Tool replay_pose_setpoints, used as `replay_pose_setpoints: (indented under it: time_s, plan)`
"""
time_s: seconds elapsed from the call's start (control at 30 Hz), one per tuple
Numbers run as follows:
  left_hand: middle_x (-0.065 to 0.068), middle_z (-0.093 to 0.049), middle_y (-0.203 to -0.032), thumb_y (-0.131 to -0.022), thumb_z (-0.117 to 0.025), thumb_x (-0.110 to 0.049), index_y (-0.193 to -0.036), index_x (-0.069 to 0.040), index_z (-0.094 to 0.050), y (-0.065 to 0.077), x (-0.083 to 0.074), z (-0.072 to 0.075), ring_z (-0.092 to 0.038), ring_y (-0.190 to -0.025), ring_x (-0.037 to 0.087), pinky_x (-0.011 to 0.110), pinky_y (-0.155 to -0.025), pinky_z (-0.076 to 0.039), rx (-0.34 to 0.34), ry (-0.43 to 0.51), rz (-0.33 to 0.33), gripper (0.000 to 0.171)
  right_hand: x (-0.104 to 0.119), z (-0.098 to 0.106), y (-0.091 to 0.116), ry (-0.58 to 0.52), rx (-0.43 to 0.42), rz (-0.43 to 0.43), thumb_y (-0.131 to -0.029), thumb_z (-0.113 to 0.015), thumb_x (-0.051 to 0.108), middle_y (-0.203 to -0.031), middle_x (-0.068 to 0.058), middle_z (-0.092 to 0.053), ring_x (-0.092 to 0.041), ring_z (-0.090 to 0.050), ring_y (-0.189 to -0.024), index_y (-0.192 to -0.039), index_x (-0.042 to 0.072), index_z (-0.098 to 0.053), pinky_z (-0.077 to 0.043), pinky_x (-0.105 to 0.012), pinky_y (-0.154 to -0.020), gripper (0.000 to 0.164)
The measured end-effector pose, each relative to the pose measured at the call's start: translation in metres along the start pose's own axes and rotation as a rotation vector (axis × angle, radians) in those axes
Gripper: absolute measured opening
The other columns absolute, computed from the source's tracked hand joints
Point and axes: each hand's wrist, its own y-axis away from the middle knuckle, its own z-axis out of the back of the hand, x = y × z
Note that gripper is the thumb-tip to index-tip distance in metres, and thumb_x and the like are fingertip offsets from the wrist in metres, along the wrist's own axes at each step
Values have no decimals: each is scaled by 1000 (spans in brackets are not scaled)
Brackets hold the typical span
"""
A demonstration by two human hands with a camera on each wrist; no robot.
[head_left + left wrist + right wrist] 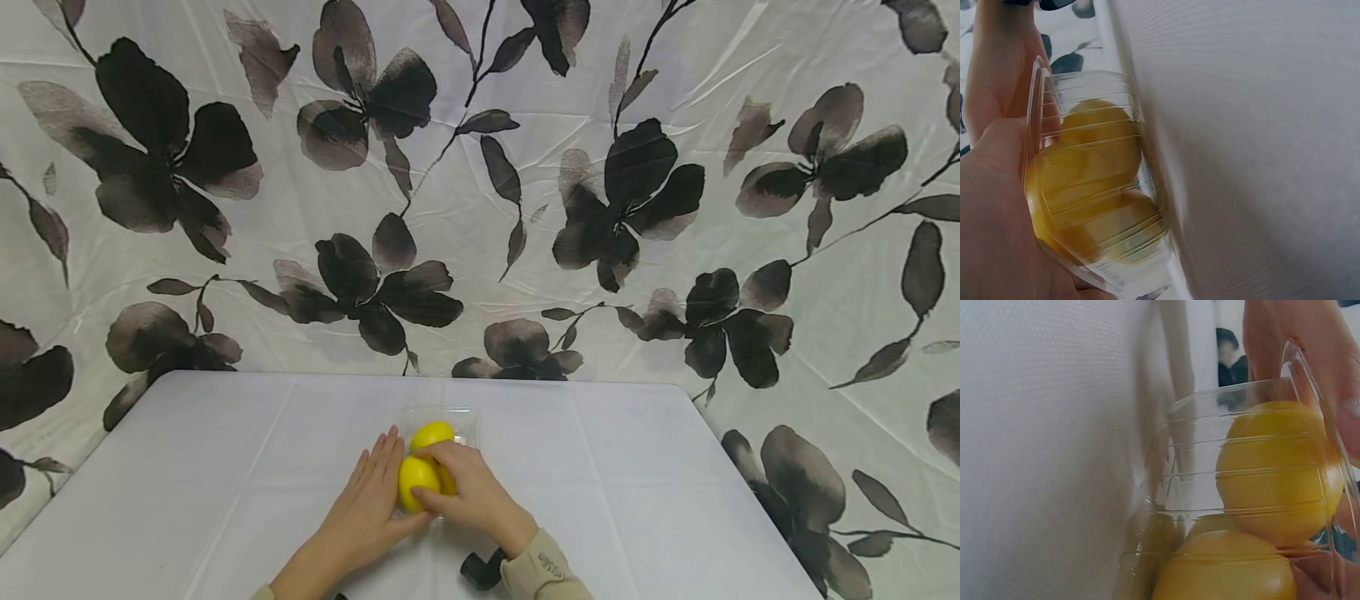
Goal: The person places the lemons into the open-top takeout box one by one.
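A clear plastic container (pixel 467 422) stands on the white table with yellow lemons in it. One lemon (pixel 432 432) lies toward its far end. My right hand (pixel 483 493) holds a nearer lemon (pixel 417 482) between thumb and fingers, and part of another lemon (pixel 447 481) shows under that hand. My left hand (pixel 366 498) rests along the container's left side with its fingers straight. Through the ribbed wall (pixel 1094 131) in the left wrist view, several lemons (pixel 1104 147) press close together. The right wrist view shows two lemons (pixel 1275 481) behind the clear plastic.
The white-covered table (pixel 615 483) spreads out on both sides of the container. Behind it hangs a pale cloth (pixel 510 208) with dark flowers. A black device (pixel 482 570) sits by my right wrist, near the sleeve (pixel 543 571).
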Motion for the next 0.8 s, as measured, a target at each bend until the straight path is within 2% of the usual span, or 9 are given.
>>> replay_pose_setpoints:
  time_s: [0.13, 0.27, 0.47, 0.63, 0.8]
  plan:
    - [27, -21, -159, -86, -62, -65, -148, 14, -30, 1, 0, 0, -23, -146, 42, 60, -116, -21, -20, -8, -17, 105, 2, -3, 0, 93, -8, -10, -95, -62, 40, -125, 1, -61, -15, -55, -112, -131, 16, -64, -44, -37, -101, 43]
    - [26, -19, -160, -87, -62, -63, -149, 13, -30, 1, -1, 1, -21, -147, 42, 60, -116, -21, -2, 0, -15, 102, 5, -6, 0, 201, -16, 2, -95, -61, 37, -119, -1, -60, -17, -54, -110, -129, 16, -67, -42, -40, -102, 41]
    - [24, -18, -161, -88, -58, -67, -150, 11, -28, 0, -1, 1, -20, -148, 40, 59, -117, -20, 17, -9, -6, 104, 5, -8, -1, 307, 12, -17, -101, -52, 35, -116, 1, -59, -18, -51, -112, -133, 18, -65, -38, -45, -106, 39]
    - [23, -18, -161, -88, -55, -69, -151, 11, -28, -1, -1, 0, -20, -148, 40, 59, -117, -20, 19, -5, -10, 105, 7, -6, -2, 327, 38, -42, -102, -52, 36, -116, 2, -60, -17, -51, -112, -135, 20, -65, -38, -46, -107, 39]
    - [26, -20, -160, -88, -57, -68, -149, 12, -30, 0, -1, 0, -22, -146, 42, 60, -116, -22, 4, -9, -21, 104, 11, -5, -7, 264, 53, -81, -99, -56, 34, -112, 2, -61, -16, -52, -108, -130, 19, -68, -37, -47, -106, 37]
